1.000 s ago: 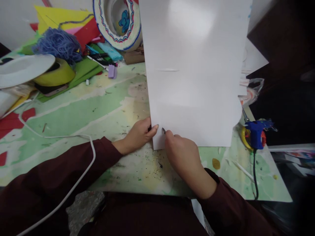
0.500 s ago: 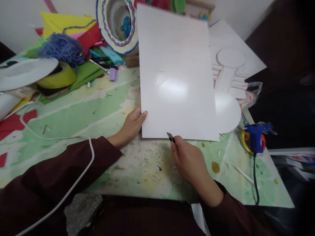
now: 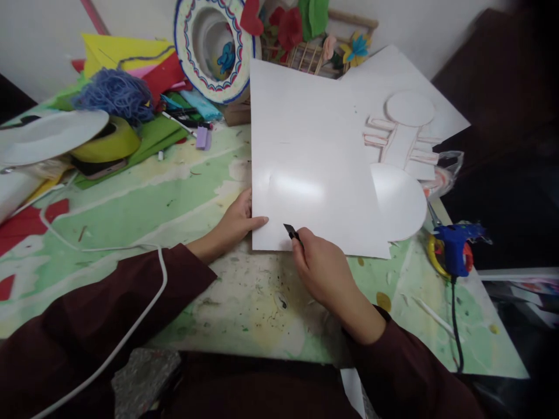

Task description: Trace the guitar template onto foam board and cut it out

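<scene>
A large white sheet of card (image 3: 305,139) is in front of me, its near edge over the green-and-white tabletop. My left hand (image 3: 238,224) grips its lower left edge, thumb on top and fingers at the side, partly hidden. In my right hand (image 3: 325,267) is a utility knife (image 3: 292,232), its blade out and pointing up and left over the card's near edge. I cannot tell whether the blade touches the card. White cut pieces, an oval (image 3: 399,201) and a small disc (image 3: 410,109), lie to the right.
A blue glue gun (image 3: 454,247) stands at the right, its cord running to the table's front. Blue yarn (image 3: 113,96), yellow tape (image 3: 107,139) and a white plate (image 3: 52,137) crowd the left. A white cable (image 3: 161,273) crosses my left sleeve. Behind stands a painted round frame (image 3: 186,52).
The card's far edge has dropped, uncovering the flowers behind it. My right hand has moved left and slightly up, bringing the blade over the card. My left thumb now reaches further onto it.
</scene>
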`<act>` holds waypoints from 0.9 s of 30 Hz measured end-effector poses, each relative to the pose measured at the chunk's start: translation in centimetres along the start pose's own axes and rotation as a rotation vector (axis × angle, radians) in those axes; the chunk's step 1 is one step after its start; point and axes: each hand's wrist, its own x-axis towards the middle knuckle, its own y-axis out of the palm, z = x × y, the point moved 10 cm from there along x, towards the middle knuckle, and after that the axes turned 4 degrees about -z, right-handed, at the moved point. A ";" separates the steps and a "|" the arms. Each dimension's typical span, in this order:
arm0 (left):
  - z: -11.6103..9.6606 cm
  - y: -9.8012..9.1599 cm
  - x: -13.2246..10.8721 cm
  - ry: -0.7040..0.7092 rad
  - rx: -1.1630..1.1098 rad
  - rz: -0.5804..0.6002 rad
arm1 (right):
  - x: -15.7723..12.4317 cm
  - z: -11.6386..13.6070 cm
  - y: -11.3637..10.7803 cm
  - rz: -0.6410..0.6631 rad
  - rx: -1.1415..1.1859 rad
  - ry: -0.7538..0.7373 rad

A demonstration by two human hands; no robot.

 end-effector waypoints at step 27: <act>0.9 -1.4 0.2 0.012 0.077 -0.044 | 2.3 -1.2 0.9 -0.045 -0.006 0.066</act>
